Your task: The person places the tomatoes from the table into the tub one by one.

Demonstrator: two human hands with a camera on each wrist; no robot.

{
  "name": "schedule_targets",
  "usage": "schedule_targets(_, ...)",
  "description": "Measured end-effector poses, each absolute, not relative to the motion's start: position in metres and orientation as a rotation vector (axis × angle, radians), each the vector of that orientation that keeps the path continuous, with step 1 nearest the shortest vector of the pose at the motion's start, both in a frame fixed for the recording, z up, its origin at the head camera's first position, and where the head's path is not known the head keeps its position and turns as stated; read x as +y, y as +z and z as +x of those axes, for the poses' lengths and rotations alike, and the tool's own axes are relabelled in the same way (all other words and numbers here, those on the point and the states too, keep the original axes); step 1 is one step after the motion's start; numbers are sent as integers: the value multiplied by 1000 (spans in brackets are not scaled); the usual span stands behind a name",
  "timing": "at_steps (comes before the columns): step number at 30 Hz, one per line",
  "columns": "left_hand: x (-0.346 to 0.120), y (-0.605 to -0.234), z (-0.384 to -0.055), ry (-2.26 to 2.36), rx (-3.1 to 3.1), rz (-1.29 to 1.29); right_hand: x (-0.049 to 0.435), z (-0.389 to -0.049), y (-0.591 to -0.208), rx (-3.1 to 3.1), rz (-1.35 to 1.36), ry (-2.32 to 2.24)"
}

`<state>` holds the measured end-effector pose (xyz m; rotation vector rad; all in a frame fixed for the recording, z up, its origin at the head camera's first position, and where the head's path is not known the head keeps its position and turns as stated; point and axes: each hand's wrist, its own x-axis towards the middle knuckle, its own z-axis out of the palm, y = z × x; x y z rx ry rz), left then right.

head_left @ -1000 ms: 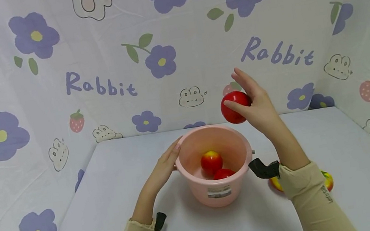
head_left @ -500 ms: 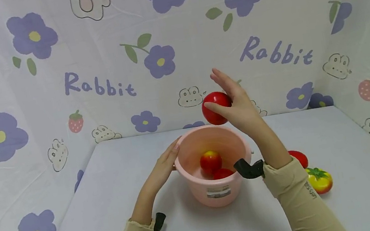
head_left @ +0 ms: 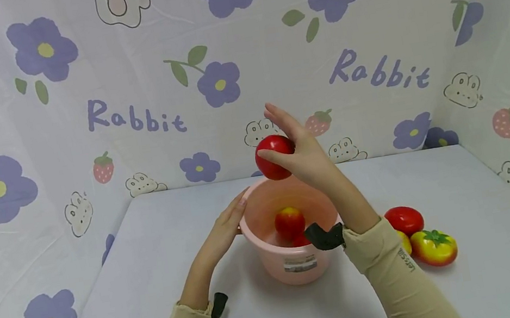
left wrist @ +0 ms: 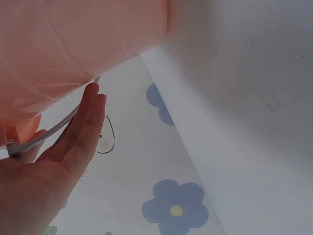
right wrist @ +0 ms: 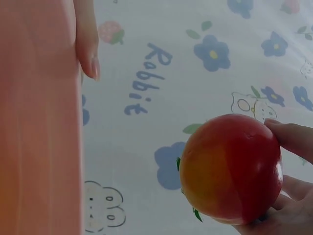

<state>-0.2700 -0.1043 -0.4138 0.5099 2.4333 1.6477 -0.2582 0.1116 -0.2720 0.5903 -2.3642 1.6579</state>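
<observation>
My right hand (head_left: 307, 159) pinches a red and yellow toy tomato (head_left: 273, 144) between thumb and fingers, high over the back rim of a pink bucket (head_left: 273, 263). Green leaf tips show on the tomato (right wrist: 215, 169) in the right wrist view. At the bucket's left side, my left hand (head_left: 222, 235) rests with straight fingers against the wall, close under the rim. The grey wire handle (left wrist: 56, 127) passes by its fingers in the left wrist view. Inside the bucket lie a red and yellow fruit (head_left: 289, 221) and a second red one (head_left: 301, 240), partly hidden.
On the white table (head_left: 489, 234), right of the bucket, a red fruit (head_left: 405, 220) and a yellow-red toy tomato (head_left: 434, 247) lie together. Another yellow one (head_left: 404, 242) is half hidden by my right sleeve. A flower-patterned cloth (head_left: 131, 56) hangs behind the table.
My right hand has carried the tomato leftward, from right of the bucket to over its back rim. The fruits on the table have come into view. My left hand stays at the bucket.
</observation>
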Motion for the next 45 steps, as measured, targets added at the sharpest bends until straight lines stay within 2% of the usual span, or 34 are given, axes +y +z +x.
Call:
schedule_targets(22,-103,-413,-271,1647,2435,482,92,-269,-276,-2422,671,1635)
schedule_targets(33,-103,-412,-270,1638,2437,485,97,-267,-282,-2414,700,1605)
schedule_targets(45,-103,-413,-269,1644,2437,493,109,-261,-287,-2473,614,1548)
